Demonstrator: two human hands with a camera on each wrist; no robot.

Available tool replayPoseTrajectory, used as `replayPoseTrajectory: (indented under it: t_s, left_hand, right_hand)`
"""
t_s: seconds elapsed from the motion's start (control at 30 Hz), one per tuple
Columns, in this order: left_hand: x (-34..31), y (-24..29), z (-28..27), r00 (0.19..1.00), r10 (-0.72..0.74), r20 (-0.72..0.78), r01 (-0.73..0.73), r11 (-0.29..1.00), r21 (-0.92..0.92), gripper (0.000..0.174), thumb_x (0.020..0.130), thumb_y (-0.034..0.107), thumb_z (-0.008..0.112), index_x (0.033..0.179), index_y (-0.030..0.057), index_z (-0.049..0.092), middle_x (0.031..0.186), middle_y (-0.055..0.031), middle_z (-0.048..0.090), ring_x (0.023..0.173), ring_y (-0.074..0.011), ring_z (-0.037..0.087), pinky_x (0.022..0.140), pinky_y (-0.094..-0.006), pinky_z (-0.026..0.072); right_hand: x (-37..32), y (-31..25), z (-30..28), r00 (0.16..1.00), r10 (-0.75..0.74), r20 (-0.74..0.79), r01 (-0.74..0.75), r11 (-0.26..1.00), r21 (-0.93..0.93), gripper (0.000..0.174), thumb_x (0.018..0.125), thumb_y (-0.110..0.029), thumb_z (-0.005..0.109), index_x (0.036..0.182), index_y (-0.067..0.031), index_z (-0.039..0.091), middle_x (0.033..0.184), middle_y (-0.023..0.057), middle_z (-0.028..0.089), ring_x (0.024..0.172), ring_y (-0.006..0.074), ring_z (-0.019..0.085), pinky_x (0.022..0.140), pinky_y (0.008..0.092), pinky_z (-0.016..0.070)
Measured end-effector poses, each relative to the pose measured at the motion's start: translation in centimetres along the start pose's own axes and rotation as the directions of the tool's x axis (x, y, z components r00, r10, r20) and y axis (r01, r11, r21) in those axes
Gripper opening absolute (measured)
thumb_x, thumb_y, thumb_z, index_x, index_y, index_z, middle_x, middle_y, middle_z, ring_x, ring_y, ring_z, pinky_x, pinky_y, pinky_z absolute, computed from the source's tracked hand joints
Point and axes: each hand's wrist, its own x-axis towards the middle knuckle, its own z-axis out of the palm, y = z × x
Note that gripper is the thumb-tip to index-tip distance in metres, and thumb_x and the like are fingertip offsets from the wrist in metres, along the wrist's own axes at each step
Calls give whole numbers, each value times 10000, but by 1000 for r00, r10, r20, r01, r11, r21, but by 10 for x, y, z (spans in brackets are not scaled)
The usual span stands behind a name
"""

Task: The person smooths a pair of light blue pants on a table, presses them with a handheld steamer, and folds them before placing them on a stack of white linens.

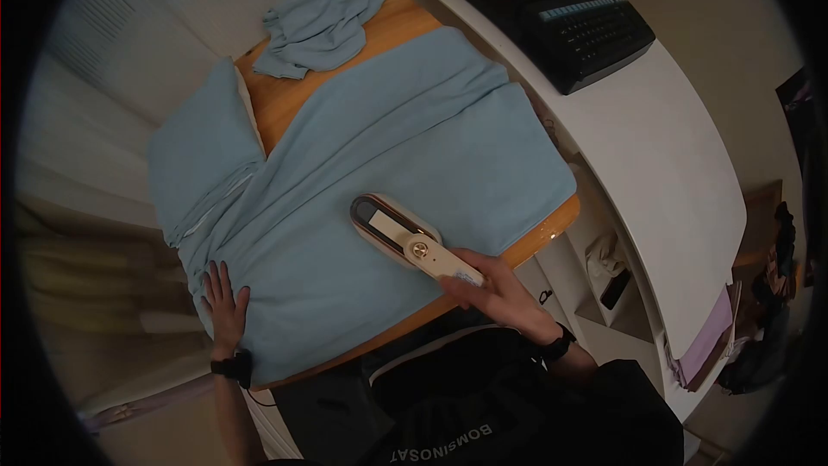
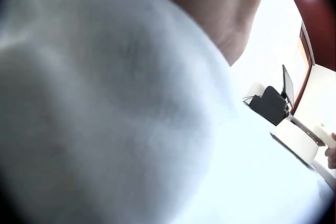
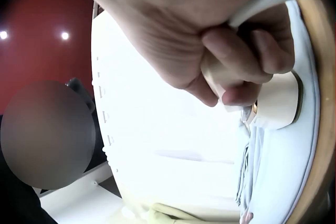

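Note:
A light blue cloth (image 1: pixel 345 151), wrinkled toward the left, covers much of a wooden table (image 1: pixel 285 108). My right hand (image 1: pixel 498 293) grips the handle of a cream handheld garment steamer (image 1: pixel 398 226), whose oval head rests over the cloth near its middle. In the right wrist view, curled fingers (image 3: pixel 239 64) wrap the handle, and a pale cord runs by them. At the cloth's left edge, my left hand (image 1: pixel 226 309) lies flat with fingers spread. Blurred pale fabric (image 2: pixel 110 103) fills most of the left wrist view.
A folded blue piece (image 1: pixel 203 151) lies at the table's left, and a crumpled blue cloth (image 1: pixel 323 22) at the far end. To the right, a white desk (image 1: pixel 642 138) bears a black machine with a keyboard (image 1: pixel 586 30). Pale curtains (image 1: pixel 95 112) hang on the left.

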Motion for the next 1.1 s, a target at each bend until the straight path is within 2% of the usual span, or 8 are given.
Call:
replayPoseTrajectory:
  t_s: [0.23, 0.3, 0.37, 0.47, 0.57, 0.7, 0.77, 1.1]
  left_hand:
    - [-11, -18, 10, 999, -8, -35, 7, 1000, -18, 711, 1035, 486, 472, 1625, 195, 203, 1701, -96, 127, 1544, -431, 95, 1165, -707, 85]
    - [-9, 3, 3, 1000, 13, -14, -14, 999, -35, 683, 1040, 463, 472, 1619, 195, 227, 1700, -95, 131, 1542, -434, 102, 1163, -712, 96]
    - [-10, 24, 3, 995, 99, -14, -99, 995, -5, 598, 1051, 392, 470, 1596, 215, 300, 1696, -93, 147, 1534, -450, 123, 1150, -731, 131]
    - [-12, 57, -2, 992, 123, -5, -123, 992, 0, 565, 1050, 354, 473, 1585, 241, 330, 1692, -89, 165, 1530, -459, 130, 1138, -743, 143]
    - [-21, 61, 2, 987, 152, -59, -152, 988, -4, 528, 1046, 329, 468, 1562, 258, 382, 1687, -78, 189, 1519, -465, 157, 1133, -745, 152]
    - [-40, 60, 4, 986, 155, -64, -157, 987, -23, 506, 1045, 321, 455, 1546, 254, 421, 1685, -78, 198, 1515, -458, 170, 1157, -714, 136]
    - [-44, 59, 10, 986, 152, -68, -156, 987, -50, 501, 1047, 321, 448, 1542, 251, 428, 1684, -80, 200, 1517, -455, 167, 1163, -706, 128]
    - [-43, 59, 8, 982, 170, -85, -176, 982, -64, 494, 1054, 296, 412, 1543, 230, 428, 1692, -62, 185, 1536, -441, 120, 1168, -703, 94]
  right_hand:
    - [-4, -29, -46, 923, 8, -385, -41, 996, -79, 380, 997, -251, 626, 1273, 10, 606, 719, -29, 553, 604, 57, 492, 550, 225, 390]
    - [14, -31, -40, 848, -309, -431, 130, 910, -395, 406, 997, -270, 623, 1283, 16, 596, 729, -19, 567, 613, 60, 509, 551, 232, 402]
    - [36, -42, -25, 841, -311, -443, 116, 903, -414, 430, 991, -282, 631, 1291, 23, 586, 735, -6, 569, 626, 62, 514, 557, 241, 414]
    - [75, -65, 10, 963, -254, -91, 228, 947, -226, 457, 980, -318, 636, 1283, 21, 590, 731, -5, 564, 647, 67, 516, 572, 246, 412]
    - [116, -70, 46, 983, -19, 184, 51, 984, -173, 464, 988, -432, 608, 1248, -47, 614, 707, -44, 508, 608, 41, 400, 551, 217, 302]
    - [149, -43, 58, 972, -71, 223, 117, 973, -199, 465, 982, -460, 607, 1209, -54, 619, 703, -51, 484, 590, 34, 356, 527, 215, 272]
    - [143, -61, 32, 993, 17, 118, 4, 985, -173, 443, 978, -456, 617, 1174, -59, 620, 707, -56, 469, 559, 24, 316, 489, 212, 237]
    - [153, -85, -107, 912, -191, -364, 160, 980, -115, 531, 954, -469, 652, 1227, -20, 580, 755, -46, 493, 516, 12, 305, 463, 191, 256]
